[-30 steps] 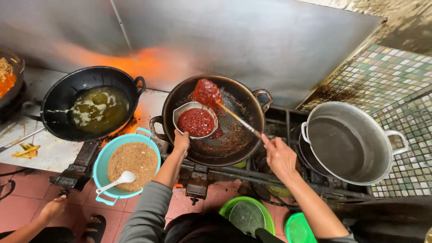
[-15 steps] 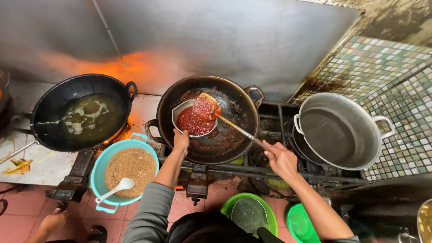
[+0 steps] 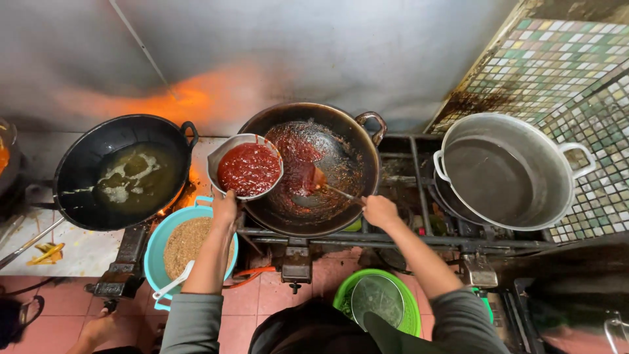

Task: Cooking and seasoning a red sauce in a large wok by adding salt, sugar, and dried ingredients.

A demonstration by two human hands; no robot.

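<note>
My left hand [image 3: 224, 206] grips the near rim of a metal bowl [image 3: 223, 157] full of red chili paste [image 3: 249, 169], held over the left edge of a black wok [image 3: 347, 137]. My right hand [image 3: 379, 211] holds the handle of a spatula [image 3: 322, 181] whose blade rests in the red paste smeared across the wok's bottom. The wok stands on a gas stove [image 3: 406, 237] in front of me.
A second black wok [image 3: 85, 164] with oily liquid sits on the left burner over a flame. A large empty aluminium pot [image 3: 563, 196] stands at the right. Below are a teal basin [image 3: 157, 244] of brown grains with a white spoon and a green basin [image 3: 407, 308]. Another person's hand [image 3: 98, 328] shows at the lower left.
The spatula has come down from above the bowl into the wok's bottom. The bowl has stayed at the wok's left edge, and red paste now fills it.
</note>
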